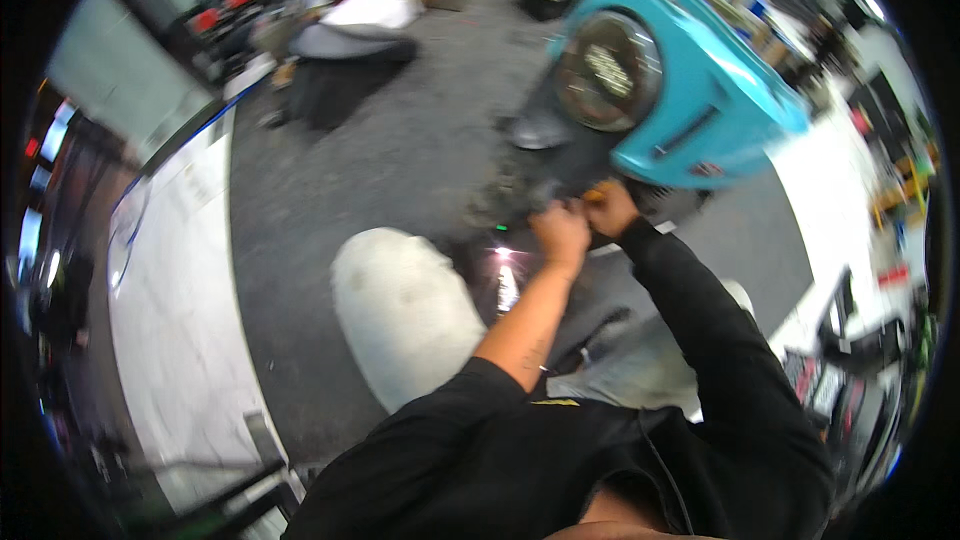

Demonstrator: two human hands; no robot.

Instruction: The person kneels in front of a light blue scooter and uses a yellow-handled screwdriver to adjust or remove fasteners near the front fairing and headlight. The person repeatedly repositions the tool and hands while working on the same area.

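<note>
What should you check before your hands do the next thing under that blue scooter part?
1. Both hands at the work spot: ok. The left hand and right hand sit close together under the turquoise scooter body.
2. Grip on the small orange piece: cannot tell; it peeks out by the right hand's fingers.
3. Left hand's hold: cannot tell; its fingers curl, hiding what is inside.
4. View of the work: not ok; the hands cover it.
5. Round headlight: ok, away from the hands.
6. Floor below: not ok; a bright shiny thing lies there, beside the knee.
</note>
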